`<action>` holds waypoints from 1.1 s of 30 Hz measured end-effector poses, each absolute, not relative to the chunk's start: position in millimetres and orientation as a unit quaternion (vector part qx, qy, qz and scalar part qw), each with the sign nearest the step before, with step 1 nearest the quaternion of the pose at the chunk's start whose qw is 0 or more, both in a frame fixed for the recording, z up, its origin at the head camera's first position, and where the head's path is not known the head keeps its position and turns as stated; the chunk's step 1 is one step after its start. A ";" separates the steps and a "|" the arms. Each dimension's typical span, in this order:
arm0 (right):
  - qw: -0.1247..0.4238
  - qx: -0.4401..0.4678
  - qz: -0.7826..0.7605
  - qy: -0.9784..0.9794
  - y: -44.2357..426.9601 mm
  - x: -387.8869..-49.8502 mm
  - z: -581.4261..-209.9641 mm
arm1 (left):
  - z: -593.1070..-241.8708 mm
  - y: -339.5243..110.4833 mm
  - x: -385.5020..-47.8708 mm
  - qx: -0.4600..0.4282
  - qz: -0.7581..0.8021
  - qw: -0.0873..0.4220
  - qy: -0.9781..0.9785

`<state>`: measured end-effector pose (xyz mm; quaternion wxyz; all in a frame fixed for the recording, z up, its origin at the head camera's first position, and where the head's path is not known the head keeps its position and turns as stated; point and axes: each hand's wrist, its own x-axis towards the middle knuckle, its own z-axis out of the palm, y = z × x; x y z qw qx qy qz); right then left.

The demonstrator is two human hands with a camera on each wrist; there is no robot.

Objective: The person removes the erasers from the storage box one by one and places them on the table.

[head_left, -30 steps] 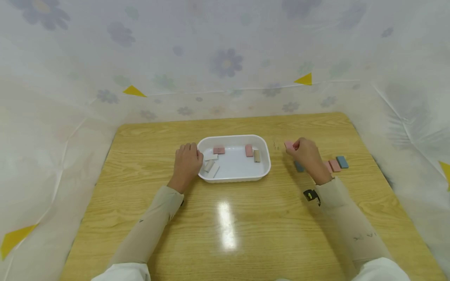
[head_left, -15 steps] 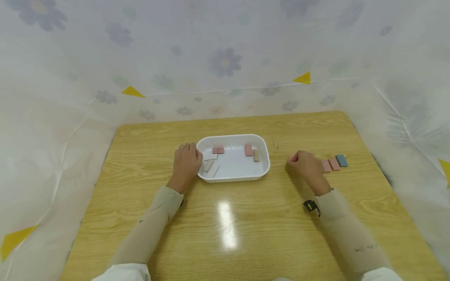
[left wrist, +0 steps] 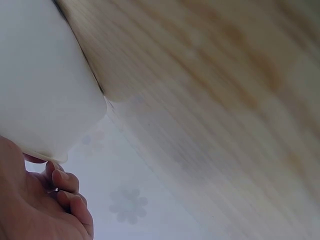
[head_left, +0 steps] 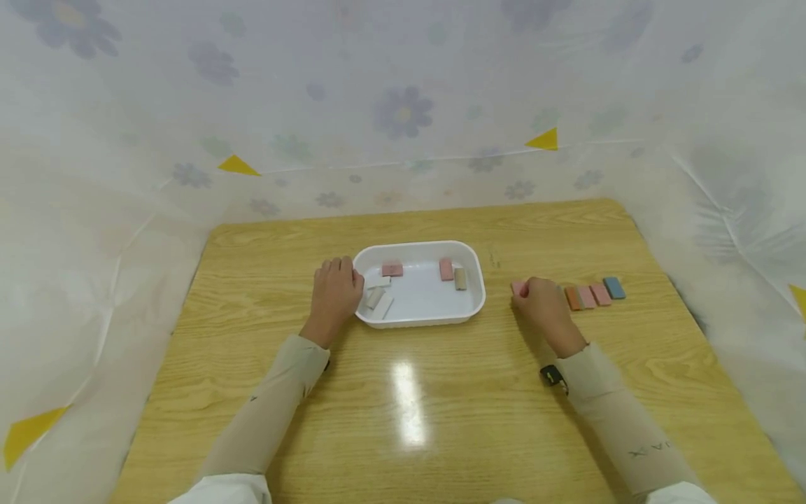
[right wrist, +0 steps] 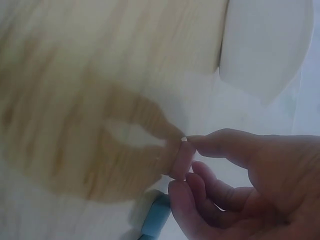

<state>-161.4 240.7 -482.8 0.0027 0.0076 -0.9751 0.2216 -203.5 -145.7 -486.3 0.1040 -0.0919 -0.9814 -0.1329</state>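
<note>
The left hand (head_left: 336, 292) grips the left rim of a white tray (head_left: 418, 322), its thumb and curled fingers around the edge in the left wrist view (left wrist: 45, 195). At the right, the right hand (head_left: 546, 308) pinches a pink block (head_left: 518, 288) between thumb and fingers, down at the table. The right wrist view shows that pink block (right wrist: 183, 159) upright between the fingertips, beside a blue block (right wrist: 157, 216). Right of the hand, an orange block (head_left: 573, 298), two pink blocks (head_left: 601, 294) and a blue block (head_left: 613, 288) form a row.
Inside the tray lie a pink block (head_left: 392, 269) and several whitish ones (head_left: 383, 306) at the left, with another pink block (head_left: 446, 269) and a tan one (head_left: 460, 279) at the right. A patterned white sheet (head_left: 403, 175) stands behind the wooden table (head_left: 352, 420).
The right hand has come down toward the near side with the pink block, to the left end of the row. More of the row shows now, including an orange block. The left hand stays put.
</note>
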 end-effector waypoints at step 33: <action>-0.071 0.393 0.176 -0.900 100.5 -206.2 -439.4 | -488.4 -145.7 -205.2 -0.087 -0.134 0.100 -0.982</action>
